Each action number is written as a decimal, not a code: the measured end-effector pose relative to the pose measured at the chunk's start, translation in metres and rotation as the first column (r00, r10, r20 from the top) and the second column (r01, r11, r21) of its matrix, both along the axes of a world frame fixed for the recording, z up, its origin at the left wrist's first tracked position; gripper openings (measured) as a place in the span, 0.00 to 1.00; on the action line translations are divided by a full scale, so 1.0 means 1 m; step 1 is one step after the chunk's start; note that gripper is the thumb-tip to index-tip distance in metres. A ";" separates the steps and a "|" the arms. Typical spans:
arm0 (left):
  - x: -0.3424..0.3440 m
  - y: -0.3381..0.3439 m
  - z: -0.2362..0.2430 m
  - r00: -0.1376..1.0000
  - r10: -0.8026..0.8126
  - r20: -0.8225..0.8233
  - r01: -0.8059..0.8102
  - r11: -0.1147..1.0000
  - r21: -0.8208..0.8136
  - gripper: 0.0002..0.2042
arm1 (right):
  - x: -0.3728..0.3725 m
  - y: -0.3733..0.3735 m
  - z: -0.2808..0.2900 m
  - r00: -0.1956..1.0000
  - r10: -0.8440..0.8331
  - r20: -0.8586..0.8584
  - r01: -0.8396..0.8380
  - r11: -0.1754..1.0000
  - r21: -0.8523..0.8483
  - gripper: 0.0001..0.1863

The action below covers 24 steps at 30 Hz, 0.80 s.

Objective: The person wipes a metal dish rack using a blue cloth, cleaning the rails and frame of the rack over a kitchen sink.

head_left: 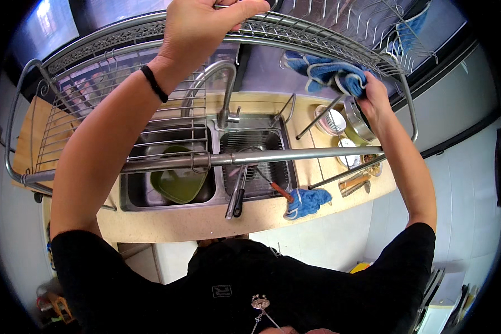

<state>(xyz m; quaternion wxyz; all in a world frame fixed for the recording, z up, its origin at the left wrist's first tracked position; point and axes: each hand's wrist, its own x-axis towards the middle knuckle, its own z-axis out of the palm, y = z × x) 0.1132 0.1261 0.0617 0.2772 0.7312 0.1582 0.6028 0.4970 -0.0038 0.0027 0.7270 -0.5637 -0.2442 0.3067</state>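
My left hand (203,25) is raised at the top of a metal dish rack (295,153) that stands over the sink. Its fingers curl at the rack's upper rail, the thumb pointing right; the picture's top edge cuts off part of it. My right hand (376,97) is closed on a blue cloth (339,75) with pale edging, bunched up against the rack's right end. A second blue cloth (308,202) lies on the counter's front edge, beside a brown handle.
A double steel sink (217,189) under the rack has a green basin (179,179) in its left bowl. Long-handled utensils (238,192) lean at its front edge. A curved faucet (224,100) rises behind. Bowls (331,119) and a steel pot (359,119) crowd the counter's right.
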 end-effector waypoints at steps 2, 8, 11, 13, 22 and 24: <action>0.001 0.002 -0.003 1.000 0.008 -0.005 -0.008 0.999 -0.038 0.17 | -0.026 0.019 -0.002 0.997 -0.080 -0.004 0.080 0.988 0.135 0.05; -0.007 -0.007 0.008 0.989 -0.015 -0.150 0.000 0.995 -0.096 0.17 | -0.066 0.028 0.001 0.980 -0.069 0.186 0.052 0.994 0.096 0.11; -0.006 -0.005 0.006 0.990 -0.008 -0.141 -0.007 0.994 -0.105 0.17 | -0.070 0.029 -0.002 0.954 -0.042 0.298 0.029 0.998 0.050 0.09; -0.009 -0.001 0.005 0.993 -0.005 -0.122 -0.006 0.995 -0.098 0.17 | -0.084 0.031 -0.004 0.914 0.024 0.406 -0.033 0.999 0.017 0.09; -0.004 0.000 0.000 0.996 -0.054 -0.067 0.051 0.997 -0.052 0.18 | -0.151 0.067 -0.012 -0.078 0.026 0.997 -0.180 0.983 -0.039 0.24; -0.001 0.003 -0.001 0.994 -0.093 -0.064 0.088 0.994 -0.070 0.19 | -0.169 0.084 -0.014 -0.297 -0.064 0.953 -0.231 0.973 -0.007 0.26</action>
